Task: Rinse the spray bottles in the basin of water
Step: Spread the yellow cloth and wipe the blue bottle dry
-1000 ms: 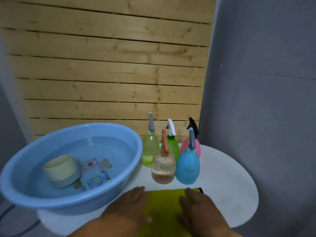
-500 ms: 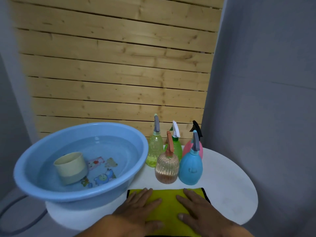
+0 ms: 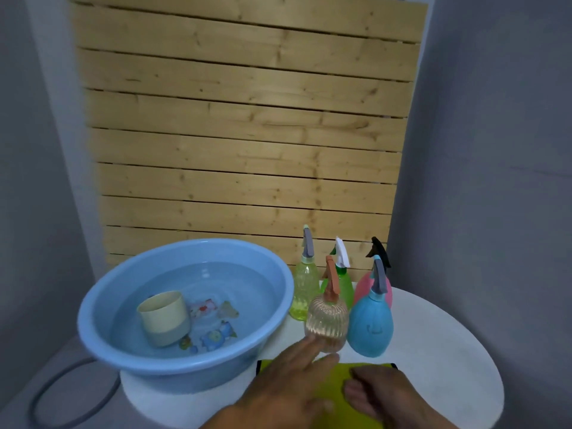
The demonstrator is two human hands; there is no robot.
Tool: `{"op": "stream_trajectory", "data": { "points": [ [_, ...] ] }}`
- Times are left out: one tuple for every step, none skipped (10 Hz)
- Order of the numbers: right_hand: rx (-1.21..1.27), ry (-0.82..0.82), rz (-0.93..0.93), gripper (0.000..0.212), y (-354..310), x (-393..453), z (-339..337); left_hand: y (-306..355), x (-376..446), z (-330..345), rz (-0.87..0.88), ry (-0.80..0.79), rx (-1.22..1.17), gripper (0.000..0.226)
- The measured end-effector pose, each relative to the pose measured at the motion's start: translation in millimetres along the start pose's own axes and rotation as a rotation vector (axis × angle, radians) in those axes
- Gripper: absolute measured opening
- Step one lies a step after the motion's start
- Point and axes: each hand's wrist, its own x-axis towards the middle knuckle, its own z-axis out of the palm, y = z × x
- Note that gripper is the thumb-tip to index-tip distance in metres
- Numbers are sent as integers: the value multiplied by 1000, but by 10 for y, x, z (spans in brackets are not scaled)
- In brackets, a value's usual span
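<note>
A blue basin (image 3: 280,300) of water stands on the left of the round white table (image 3: 445,351). Right of it stand several spray bottles: a peach ribbed bottle (image 3: 328,315) in front, a blue bottle (image 3: 370,326) beside it, and a yellow bottle (image 3: 305,284), a green bottle (image 3: 345,281) and a pink bottle (image 3: 363,284) behind. My left hand (image 3: 291,382) stretches forward with straight fingers; its fingertips are at the base of the peach bottle. My right hand (image 3: 382,396) rests on a yellow-green cloth (image 3: 332,390) with fingers curled under, holding nothing.
A beige cup (image 3: 164,317) lies tilted in the basin's water. A wooden slat panel (image 3: 244,134) stands behind the table between grey walls. A grey hose (image 3: 49,394) curves on the floor at lower left.
My left hand lifted off the cloth and reached forward to the peach bottle. My right hand's fingers curled in on the cloth. The camera view tilted up and right.
</note>
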Motion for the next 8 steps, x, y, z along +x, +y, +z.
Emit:
{"op": "stream_trajectory", "data": {
  "points": [
    [-316,4,-149,24,-44,-66,68,30,-63,-365,21,266,98,55],
    [-670,41,-340,25,-108,-182,247,-167,-176,-717,-147,412,201,53],
    [-672,92,-503,19,-210,-261,553,-448,-328,-881,-409,321,216,58],
    [-677,57,-655,21,-308,-322,920,-620,-448,-874,-553,250,97,63],
    [-805,33,-880,26,-360,-341,1251,-685,-460,-831,-563,269,17,64],
    [-1054,78,-950,28,-298,-311,1430,-697,-464,-802,-571,294,8,63],
    [-1102,102,-925,27,-228,-236,1449,-752,-468,-791,-589,309,18,63],
    [-981,119,-904,23,-183,-177,1432,-743,-475,-775,-587,361,34,62]
  ]
}}
